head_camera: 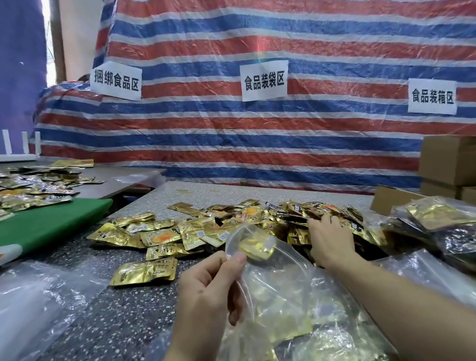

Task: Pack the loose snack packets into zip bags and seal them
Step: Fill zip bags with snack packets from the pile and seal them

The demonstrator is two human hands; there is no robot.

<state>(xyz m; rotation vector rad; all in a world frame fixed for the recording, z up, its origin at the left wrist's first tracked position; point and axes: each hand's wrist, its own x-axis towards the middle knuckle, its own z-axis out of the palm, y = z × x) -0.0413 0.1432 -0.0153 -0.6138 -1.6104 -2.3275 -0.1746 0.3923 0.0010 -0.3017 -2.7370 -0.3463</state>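
Filling is in hand. The pile of loose packets point(195, 234) covers the speckled table point(100, 317). Just nearer than the pile, the left hand point(210, 289) pinches the zip bag point(281, 290) open by its rim. The right hand point(331, 238) rests on the pile; I cannot tell whether its fingers grip. Next, probably: lift packets into the mouth.

Signs on tarp point(305, 34), 捆绑食品区 point(116, 83), 食品装袋区 point(264, 80), 食品装箱区 point(432, 96)

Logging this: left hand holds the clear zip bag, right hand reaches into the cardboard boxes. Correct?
No: the head view shows the right hand on the pile of gold foil snack packets instead. The left hand does hold the clear plastic zip bag.
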